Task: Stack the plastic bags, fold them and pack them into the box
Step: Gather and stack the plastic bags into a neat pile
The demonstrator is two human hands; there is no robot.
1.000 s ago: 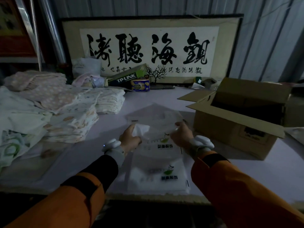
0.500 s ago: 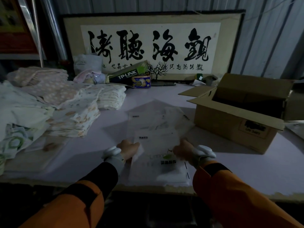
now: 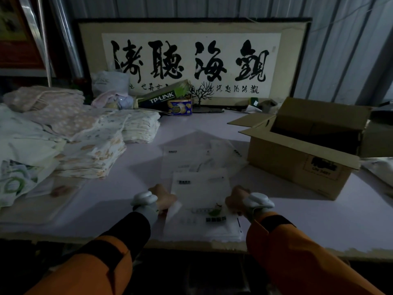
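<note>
A clear plastic bag [image 3: 201, 192] with a green logo lies on a stack of like bags [image 3: 204, 228] at the table's near edge. My left hand [image 3: 162, 198] grips its left side and my right hand [image 3: 235, 200] grips its right side. Several more loose bags [image 3: 191, 158] are spread flat on the table behind it. To the right stands the open cardboard box [image 3: 297, 165], flaps out, its inside dark.
Piles of folded patterned cloth [image 3: 91, 145] fill the left of the white table [image 3: 297, 220]. At the back stand a TP-LINK carton [image 3: 161, 96], a blue tin [image 3: 179, 107] and a framed calligraphy panel [image 3: 191, 58]. Another bag [image 3: 380, 169] lies at the right edge.
Both hands have drawn the top bag toward me, from mid-table down onto the stack at the near edge. The view has tilted a little.
</note>
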